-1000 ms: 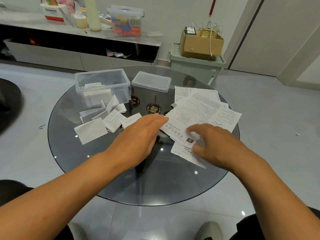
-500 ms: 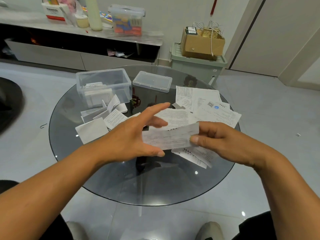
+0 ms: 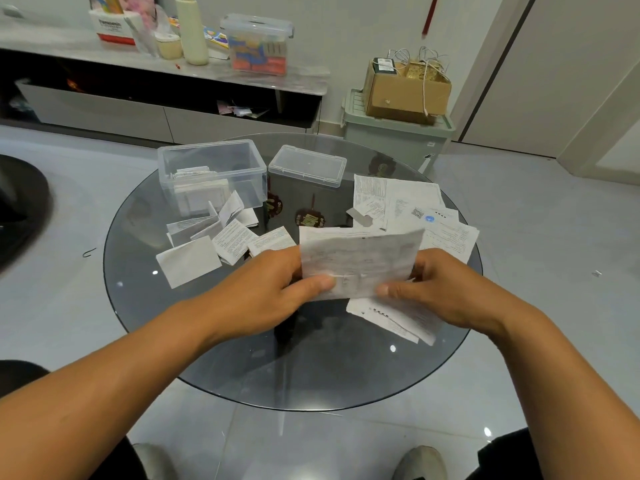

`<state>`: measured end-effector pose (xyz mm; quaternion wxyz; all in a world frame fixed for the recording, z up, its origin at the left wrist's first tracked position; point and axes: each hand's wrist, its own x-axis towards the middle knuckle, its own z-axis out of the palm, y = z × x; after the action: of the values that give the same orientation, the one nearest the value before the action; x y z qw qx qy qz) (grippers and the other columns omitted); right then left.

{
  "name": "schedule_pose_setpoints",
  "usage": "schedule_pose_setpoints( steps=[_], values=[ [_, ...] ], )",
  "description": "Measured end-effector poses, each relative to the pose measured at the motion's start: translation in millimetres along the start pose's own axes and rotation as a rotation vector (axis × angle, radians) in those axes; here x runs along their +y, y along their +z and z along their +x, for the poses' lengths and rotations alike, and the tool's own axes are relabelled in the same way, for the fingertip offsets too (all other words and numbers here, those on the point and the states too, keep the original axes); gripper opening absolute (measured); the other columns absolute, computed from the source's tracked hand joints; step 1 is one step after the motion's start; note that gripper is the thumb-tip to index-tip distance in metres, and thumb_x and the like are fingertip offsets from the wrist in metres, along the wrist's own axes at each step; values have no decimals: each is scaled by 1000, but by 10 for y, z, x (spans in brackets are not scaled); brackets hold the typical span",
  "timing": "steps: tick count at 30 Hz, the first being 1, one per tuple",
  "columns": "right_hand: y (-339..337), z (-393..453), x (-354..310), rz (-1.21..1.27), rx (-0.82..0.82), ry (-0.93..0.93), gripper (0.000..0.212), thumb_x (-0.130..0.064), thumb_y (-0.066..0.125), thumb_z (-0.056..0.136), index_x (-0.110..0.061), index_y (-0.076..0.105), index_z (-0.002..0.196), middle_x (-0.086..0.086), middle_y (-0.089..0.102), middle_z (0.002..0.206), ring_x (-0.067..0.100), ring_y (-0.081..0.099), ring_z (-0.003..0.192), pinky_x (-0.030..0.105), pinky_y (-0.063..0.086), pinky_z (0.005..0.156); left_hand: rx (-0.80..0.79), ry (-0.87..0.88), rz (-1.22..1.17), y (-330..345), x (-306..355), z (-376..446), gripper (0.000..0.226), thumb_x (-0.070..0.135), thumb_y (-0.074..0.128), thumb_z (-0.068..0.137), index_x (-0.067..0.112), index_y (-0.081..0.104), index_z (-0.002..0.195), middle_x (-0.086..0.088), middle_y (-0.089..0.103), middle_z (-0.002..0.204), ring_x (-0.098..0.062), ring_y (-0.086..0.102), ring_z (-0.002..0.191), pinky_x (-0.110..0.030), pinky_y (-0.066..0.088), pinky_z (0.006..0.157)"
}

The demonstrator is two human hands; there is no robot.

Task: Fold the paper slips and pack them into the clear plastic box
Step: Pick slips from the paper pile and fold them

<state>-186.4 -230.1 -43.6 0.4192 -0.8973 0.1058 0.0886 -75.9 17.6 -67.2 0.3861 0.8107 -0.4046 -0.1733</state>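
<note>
Glass table (image 3: 214, 362): round, dark and see-through, carrying all the task's things.
Clear plastic box (image 3: 239, 168): open-topped, at the far left edge of the table; a few folded slips stand inside it at its left end.
Folded slips (image 3: 188, 259): a loose heap on the glass just in front of the box, toward the left edge; some lie flat, some are half sprung open.
Lid (image 3: 307, 165): clear, lying on the glass just to the right of the box, at the far edge.
Left hand (image 3: 273, 292): raised over the middle of the table, thumb on the near face of the held slip and fingers behind it, pinching its lower left part.
Held slip (image 3: 360, 261): a printed white sheet, held up off the glass between the two hands, near the table's middle, tilted toward the camera; its print is too blurred to read.
Right hand (image 3: 440, 289): thumb on the front of the same slip at its lower right, fingers curled behind, gripping it.
Unfolded slips (image 3: 408, 206): a spread pile of printed sheets flat on the glass along the right edge, partly behind the held slip, with more showing beneath the right hand.
Cardboard box (image 3: 407, 88): on a pale green bin (image 3: 391, 136) on the floor beyond the table's far right edge.
</note>
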Motion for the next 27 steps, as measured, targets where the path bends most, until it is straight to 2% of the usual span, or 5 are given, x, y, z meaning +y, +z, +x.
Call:
schedule_pose_setpoints(
  steps=[6, 10, 14, 17, 27],
  values=[
    [193, 85, -109, 149, 130, 44, 24, -29, 73, 94, -45, 69, 112, -30, 73, 107, -1, 72, 97, 38, 57, 97, 88, -64, -83, 87, -32, 63, 88, 42, 81, 82, 59, 19, 142, 25, 64, 123, 3, 67, 98, -32, 60, 87],
    [361, 158, -108, -47, 254, 146, 72, -41, 85, 77, -43, 43, 135, -20, 62, 121, 13, 64, 109, 46, 56, 95, 188, -78, 65, 106, -55, 102, 118, 33, 88, 76, 58, -1, 151, 21, 48, 127, -5, 66, 85, -29, 59, 78],
    [365, 159, -121, -142, 398, 204, 89, -45, 81, 81, -44, 25, 150, -4, 58, 129, 23, 60, 114, 50, 53, 97, 217, 105, 574, 105, -133, 120, 82, 49, 77, 83, 41, 34, 153, 10, 24, 161, -17, 39, 133, -40, 41, 107],
    [284, 155, -126, -47, 408, 239, 80, -45, 75, 89, -40, 26, 152, -5, 64, 119, 21, 63, 108, 46, 51, 99, 93, 228, 601, 118, -167, 138, 37, 42, 63, 96, 37, 63, 133, 9, 54, 145, -22, 51, 124, -45, 45, 98],
    [353, 160, -273, 234, 414, -30, 31, -42, 54, 104, -48, 48, 133, -23, 75, 95, -7, 67, 91, 21, 47, 82, 97, 99, 416, 112, -141, 140, 44, 38, 67, 95, 37, 51, 136, 15, 58, 134, -12, 54, 118, -34, 45, 96]
  ],
)
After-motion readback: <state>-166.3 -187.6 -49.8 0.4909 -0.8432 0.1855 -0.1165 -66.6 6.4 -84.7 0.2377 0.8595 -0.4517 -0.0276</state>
